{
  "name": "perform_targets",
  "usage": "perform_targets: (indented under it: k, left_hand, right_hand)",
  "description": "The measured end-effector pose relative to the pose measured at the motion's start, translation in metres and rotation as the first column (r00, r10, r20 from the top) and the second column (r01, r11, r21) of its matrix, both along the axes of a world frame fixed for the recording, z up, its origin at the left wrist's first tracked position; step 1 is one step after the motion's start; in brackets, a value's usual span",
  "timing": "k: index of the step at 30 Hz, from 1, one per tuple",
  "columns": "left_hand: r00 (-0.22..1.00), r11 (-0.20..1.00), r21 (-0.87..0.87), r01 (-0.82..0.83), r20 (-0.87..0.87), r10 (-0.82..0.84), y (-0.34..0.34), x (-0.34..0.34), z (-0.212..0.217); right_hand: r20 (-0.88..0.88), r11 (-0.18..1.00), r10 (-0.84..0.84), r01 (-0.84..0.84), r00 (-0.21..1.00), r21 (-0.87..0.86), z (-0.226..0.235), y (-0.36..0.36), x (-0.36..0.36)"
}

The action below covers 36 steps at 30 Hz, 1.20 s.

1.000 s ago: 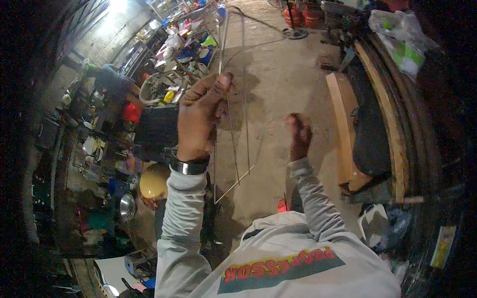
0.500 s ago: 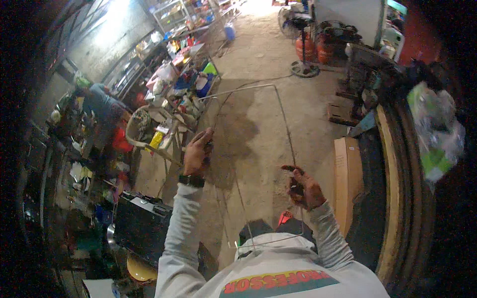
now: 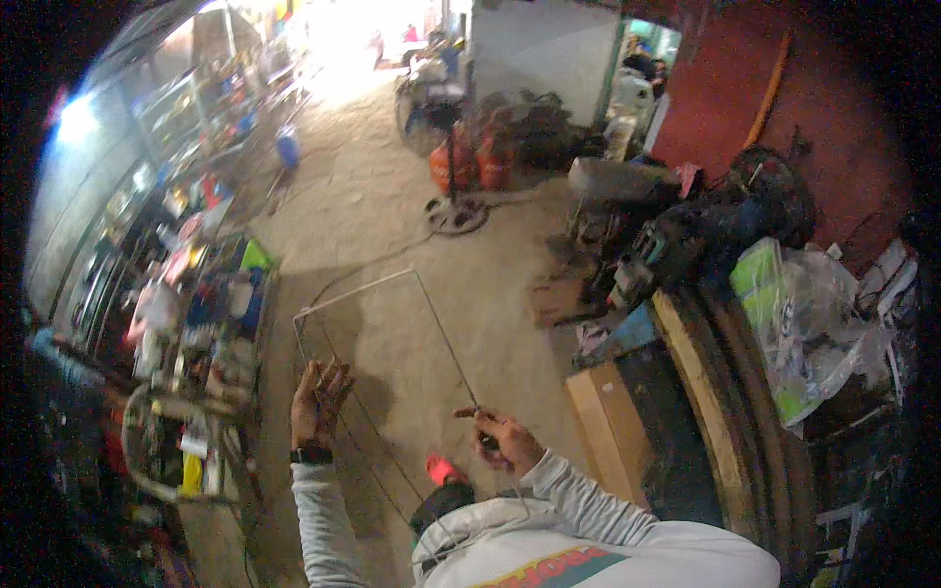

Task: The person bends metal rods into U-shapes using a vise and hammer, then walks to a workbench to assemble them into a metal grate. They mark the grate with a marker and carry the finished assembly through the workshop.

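A long rectangular frame of thin bent metal rod [image 3: 443, 338] stretches out in front of me, its far end above the floor and its near end against my light grey sweatshirt. My left hand [image 3: 320, 402], with a dark band on the wrist, has its fingers curled at the frame's left side. On the right side, my right hand [image 3: 508, 441] is closed round the rod, the index finger pointing along toward the left. Some fingers of both hands are hidden or blurred.
To the right stand a cardboard box [image 3: 610, 421], curved wooden boards [image 3: 701, 392] and plastic bags [image 3: 833, 323]. A chair [image 3: 147, 470] and cluttered shelving line the left. Ahead are a pedestal fan's base [image 3: 457, 217] and orange gas cylinders [image 3: 453, 169]. A person [image 3: 629, 103] is in the doorway.
My view has swung right and up, so the surroundings sit further left and lower. Both hands still carry the rod frame, and more of the red wall shows.
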<state>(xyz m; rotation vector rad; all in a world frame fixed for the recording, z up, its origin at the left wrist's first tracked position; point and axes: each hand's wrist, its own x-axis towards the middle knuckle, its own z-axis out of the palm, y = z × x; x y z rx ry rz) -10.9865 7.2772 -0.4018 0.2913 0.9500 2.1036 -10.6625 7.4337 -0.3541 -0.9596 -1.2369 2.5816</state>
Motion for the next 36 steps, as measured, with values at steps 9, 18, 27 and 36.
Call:
perform_targets:
  k: [9,18,27,36]
  left_hand:
    - [0.969,0.968,-0.029,0.248,-0.011,-0.249,0.215,-0.187,0.026]
    - [0.996,0.978,-0.191,0.082,-0.002,-0.084,0.374,-0.409,0.011]
    - [0.999,0.950,-0.308,-0.045,-0.021,0.041,0.478,-0.615,0.015]
    - [0.997,0.948,-0.309,-0.073,-0.026,0.068,0.596,-0.862,0.010]
  right_hand:
    - [-0.077,0.965,-0.255,0.248,0.964,-0.089,0.000,0.148,-0.175]
    - [-0.031,0.981,-0.169,0.166,0.985,-0.101,-0.018,0.327,-0.408]
    - [0.057,0.996,-0.020,0.015,0.998,0.086,-0.018,0.469,-0.629]
    - [0.075,0.960,0.071,-0.089,0.995,0.265,-0.041,0.600,-0.881]
